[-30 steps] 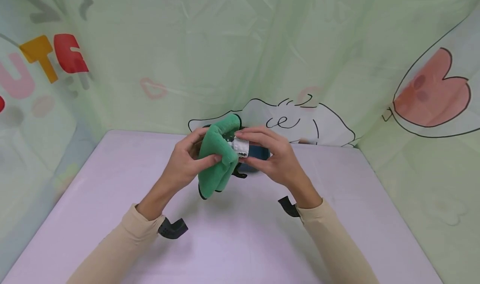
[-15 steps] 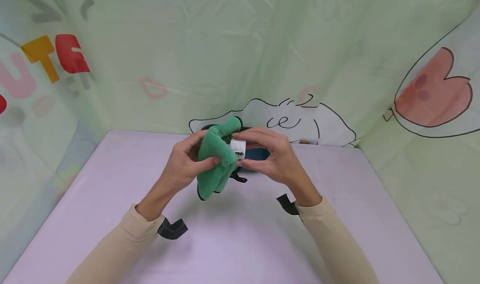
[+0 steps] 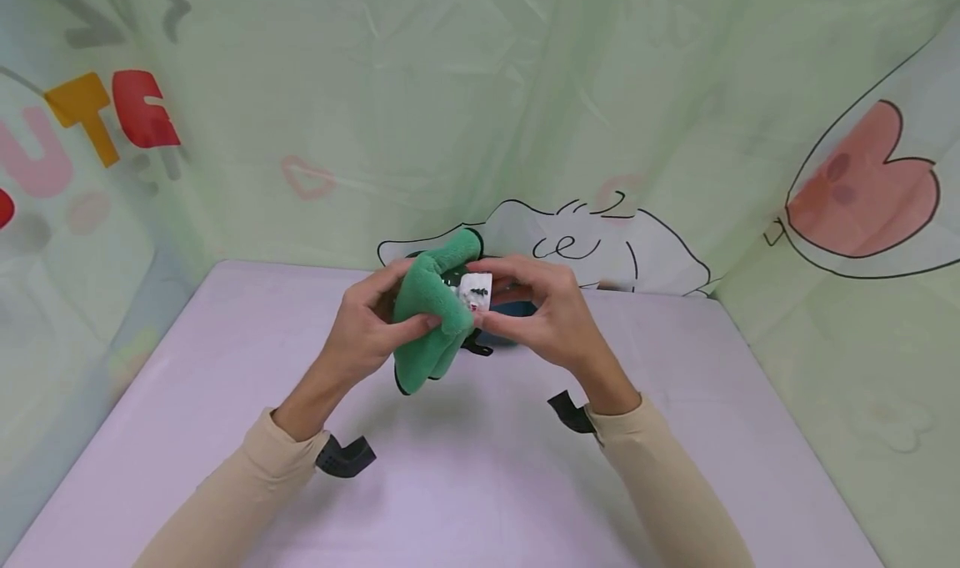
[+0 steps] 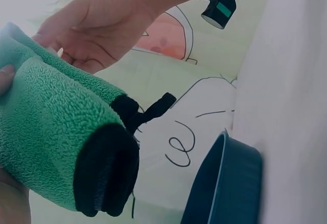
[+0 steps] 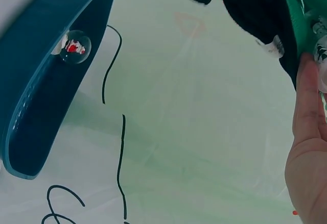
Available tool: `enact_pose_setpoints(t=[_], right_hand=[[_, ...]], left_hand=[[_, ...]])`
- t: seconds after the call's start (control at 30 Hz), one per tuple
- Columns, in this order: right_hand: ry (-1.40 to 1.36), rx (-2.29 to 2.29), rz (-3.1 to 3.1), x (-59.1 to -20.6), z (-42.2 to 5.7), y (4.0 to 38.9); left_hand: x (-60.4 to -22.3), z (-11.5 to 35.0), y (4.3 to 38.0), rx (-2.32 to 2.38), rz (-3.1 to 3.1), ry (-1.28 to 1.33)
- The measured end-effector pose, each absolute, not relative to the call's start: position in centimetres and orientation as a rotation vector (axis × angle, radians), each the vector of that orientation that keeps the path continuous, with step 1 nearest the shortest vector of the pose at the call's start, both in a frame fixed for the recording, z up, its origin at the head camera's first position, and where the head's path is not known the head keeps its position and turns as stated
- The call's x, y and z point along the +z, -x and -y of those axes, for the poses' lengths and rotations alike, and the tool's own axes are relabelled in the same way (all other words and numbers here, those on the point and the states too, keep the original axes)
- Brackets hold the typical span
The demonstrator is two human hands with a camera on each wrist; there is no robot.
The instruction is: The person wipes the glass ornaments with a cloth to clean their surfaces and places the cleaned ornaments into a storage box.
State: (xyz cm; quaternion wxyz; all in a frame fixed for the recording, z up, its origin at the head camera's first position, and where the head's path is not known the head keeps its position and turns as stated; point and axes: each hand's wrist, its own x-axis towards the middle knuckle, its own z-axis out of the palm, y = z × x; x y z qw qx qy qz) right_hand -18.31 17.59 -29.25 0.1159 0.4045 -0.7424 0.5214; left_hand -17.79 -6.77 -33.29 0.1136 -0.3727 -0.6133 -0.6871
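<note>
Green cloth (image 3: 422,326), one, and one white object (image 3: 476,289) between two hands (image 3: 366,316) (image 3: 551,311).

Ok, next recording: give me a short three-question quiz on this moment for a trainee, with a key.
1. What colour is the edging of the green cloth? a) black b) orange c) white
2. True or false: the right hand pinches a small white object beside the cloth.
3. In the right wrist view, what shows inside the blue container?

Key: 1 a; 2 true; 3 a clear ball with something red and white in it.
</note>
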Motion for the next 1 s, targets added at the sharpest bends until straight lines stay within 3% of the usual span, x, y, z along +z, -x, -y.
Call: enact_pose_setpoints(t=[0.53,1.0], right_hand=[[-0.929,1.720,2.309,-29.22,-17.35,17.81],[-1.131,1.641,2.145,-29.50,-17.40,18.39]], left_hand=[[-33.27,6.46,17.94,-1.736,1.790,1.149],[-33.14,6.33,17.85,-1.766,1.805,1.038]])
